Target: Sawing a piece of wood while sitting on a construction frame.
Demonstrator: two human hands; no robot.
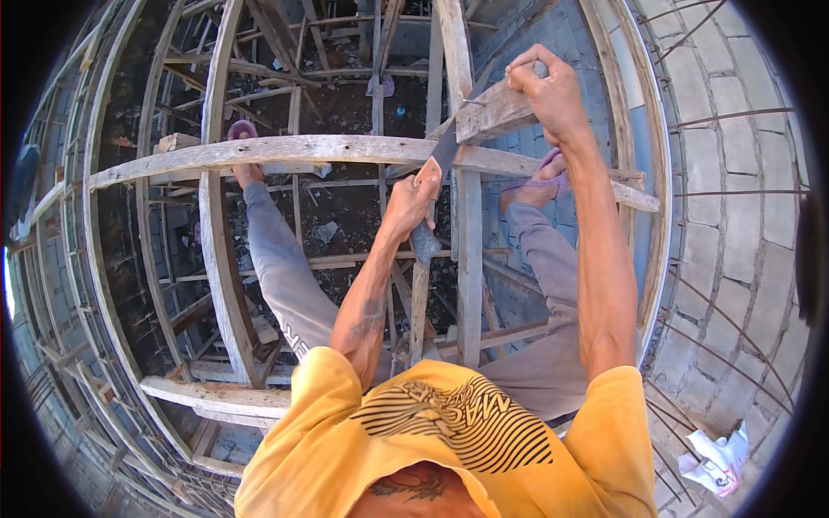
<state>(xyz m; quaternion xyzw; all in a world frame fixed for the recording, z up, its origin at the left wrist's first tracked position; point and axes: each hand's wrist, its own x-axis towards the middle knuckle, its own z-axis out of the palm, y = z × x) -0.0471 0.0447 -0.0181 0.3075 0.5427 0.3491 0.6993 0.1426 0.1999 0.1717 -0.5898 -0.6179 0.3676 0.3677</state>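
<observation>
My left hand [408,205] is closed around the wooden handle of a handsaw [444,148], whose dark blade points away from me. The blade lies against the near-left end of a short, thick wooden board [499,112]. A nail [473,103] sticks out by that end. My right hand [550,93] grips the board's far-right end with curled fingers. Below my left hand shows a grey, rough-looking piece [424,243]; I cannot make out what it is. A long wooden beam [302,148] runs crosswise under the saw and board.
Wooden beams [222,259] form an open frame above a dark, littered floor far below. My feet in sandals [553,173] rest on the frame, legs apart. A block wall [730,164] with protruding steel bars [734,195] stands at right, a white crumpled bag [719,459] at lower right.
</observation>
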